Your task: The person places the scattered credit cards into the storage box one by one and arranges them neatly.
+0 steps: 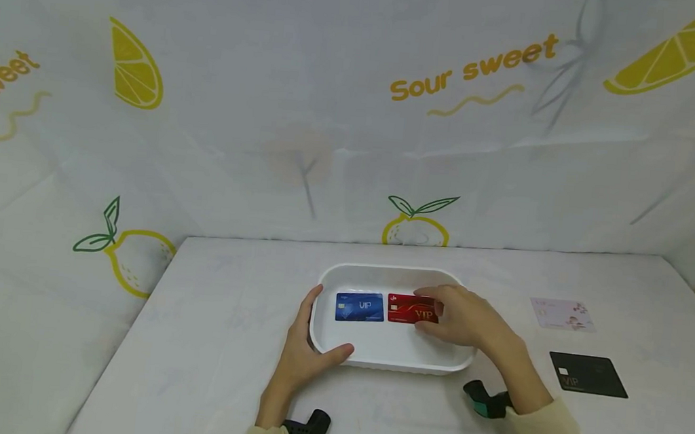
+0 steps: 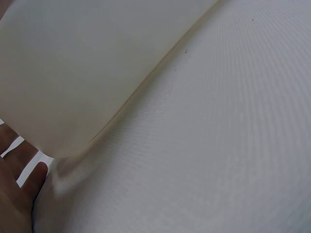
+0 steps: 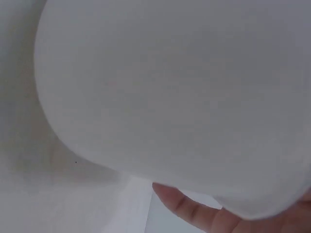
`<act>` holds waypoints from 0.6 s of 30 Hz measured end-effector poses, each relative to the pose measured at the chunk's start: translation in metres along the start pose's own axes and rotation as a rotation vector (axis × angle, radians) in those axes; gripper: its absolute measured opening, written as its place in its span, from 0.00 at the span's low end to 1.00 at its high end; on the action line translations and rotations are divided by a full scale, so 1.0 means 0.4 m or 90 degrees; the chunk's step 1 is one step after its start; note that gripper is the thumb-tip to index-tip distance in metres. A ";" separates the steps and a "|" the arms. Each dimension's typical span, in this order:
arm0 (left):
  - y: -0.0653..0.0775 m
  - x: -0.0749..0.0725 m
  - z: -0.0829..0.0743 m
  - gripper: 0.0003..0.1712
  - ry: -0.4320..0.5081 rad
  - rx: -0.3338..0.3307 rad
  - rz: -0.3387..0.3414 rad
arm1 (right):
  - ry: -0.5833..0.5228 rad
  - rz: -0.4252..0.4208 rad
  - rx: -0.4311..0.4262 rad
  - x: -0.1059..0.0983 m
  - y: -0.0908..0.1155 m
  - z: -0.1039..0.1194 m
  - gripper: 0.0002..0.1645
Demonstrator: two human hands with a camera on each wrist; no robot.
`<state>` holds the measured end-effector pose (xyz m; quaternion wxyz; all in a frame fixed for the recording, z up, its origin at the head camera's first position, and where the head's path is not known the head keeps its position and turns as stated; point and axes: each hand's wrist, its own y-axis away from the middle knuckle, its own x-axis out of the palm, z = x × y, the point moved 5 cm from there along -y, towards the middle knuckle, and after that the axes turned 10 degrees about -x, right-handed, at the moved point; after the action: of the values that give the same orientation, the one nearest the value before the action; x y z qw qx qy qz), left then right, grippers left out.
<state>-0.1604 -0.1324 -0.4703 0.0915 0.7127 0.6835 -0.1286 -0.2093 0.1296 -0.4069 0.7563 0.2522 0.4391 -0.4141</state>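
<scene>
Two edges of the red VIP card [image 1: 404, 309] are pinched by the right hand [image 1: 459, 314]: its grip is clamped on the card's right end, fingertips at the far edge, thumb at the near one. The card is inside the white tray [image 1: 386, 346], just right of a blue VIP card [image 1: 360, 307]. The left hand [image 1: 306, 353] has its grip spread apart around the tray's near left corner, fingers along the left side and thumb over the near rim. The tray rests on the white tabletop [image 1: 221, 343]. To its right lie a pale pink card [image 1: 562, 314], farther back, and a black VIP card [image 1: 588, 374], nearer the person. Behind the tabletop rises a white sheet [image 1: 240, 99] printed with lemons and the words "Sour sweet".
</scene>
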 end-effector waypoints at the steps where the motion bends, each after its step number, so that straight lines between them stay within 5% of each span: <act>1: 0.000 0.000 0.000 0.64 0.002 -0.001 0.001 | -0.005 0.000 -0.001 -0.002 0.003 -0.001 0.34; 18: 0.000 0.000 -0.001 0.64 0.001 0.000 0.001 | -0.075 -0.094 -0.117 -0.050 0.054 -0.013 0.29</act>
<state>-0.1603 -0.1322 -0.4700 0.0910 0.7135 0.6827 -0.1283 -0.1988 0.1531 -0.3915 0.7681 0.1241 0.4471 -0.4412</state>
